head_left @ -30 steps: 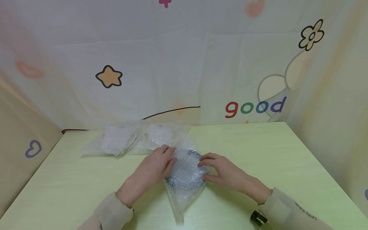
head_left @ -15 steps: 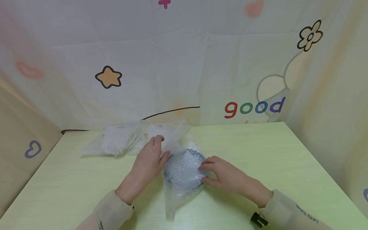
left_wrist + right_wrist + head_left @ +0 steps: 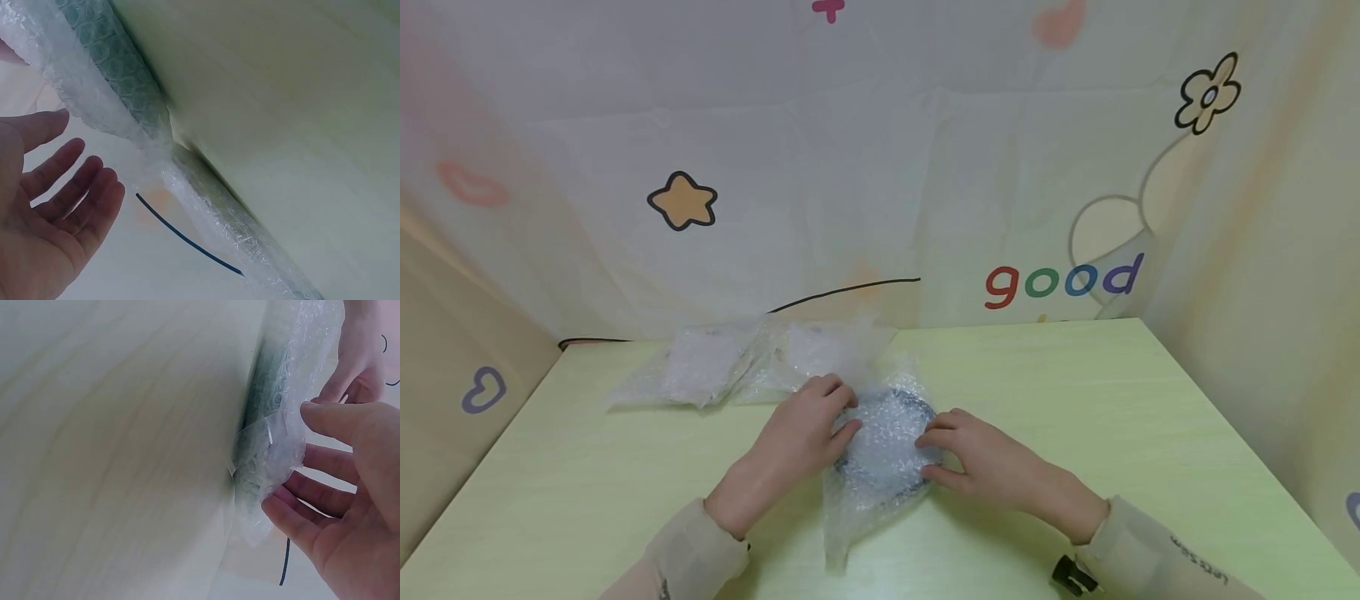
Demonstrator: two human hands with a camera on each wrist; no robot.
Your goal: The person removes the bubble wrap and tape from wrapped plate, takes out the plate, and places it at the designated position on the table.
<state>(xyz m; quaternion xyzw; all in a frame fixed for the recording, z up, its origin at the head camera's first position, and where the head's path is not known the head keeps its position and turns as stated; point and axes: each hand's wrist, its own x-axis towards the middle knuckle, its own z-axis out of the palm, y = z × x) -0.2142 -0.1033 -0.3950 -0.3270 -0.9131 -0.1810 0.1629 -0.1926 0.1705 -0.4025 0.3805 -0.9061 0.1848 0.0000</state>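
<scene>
A round, flat, dark-edged thing in bubble wrap (image 3: 887,446) lies on the table between my hands; the wrap hides what it is. A loose tail of wrap trails toward the front edge. My left hand (image 3: 805,429) is at its left side, fingers loosely bent and spread in the left wrist view, thumb tip right at the wrap. From the right, my right hand (image 3: 981,454) rests its thumb and fingertips on the package's upper side. Greenish layers show through the bubble wrap (image 3: 115,69) in the left wrist view.
Two more bubble-wrapped packets, one at the left (image 3: 703,362) and one beside it (image 3: 816,354), lie at the back of the pale wooden table (image 3: 1075,392). Behind them hangs a printed curtain (image 3: 865,167). A black clip (image 3: 1075,575) is at the right sleeve.
My left hand moved up and left off the package, then came back to its side. The loose front tail of wrap has shifted left. My right hand has stayed nearly still.
</scene>
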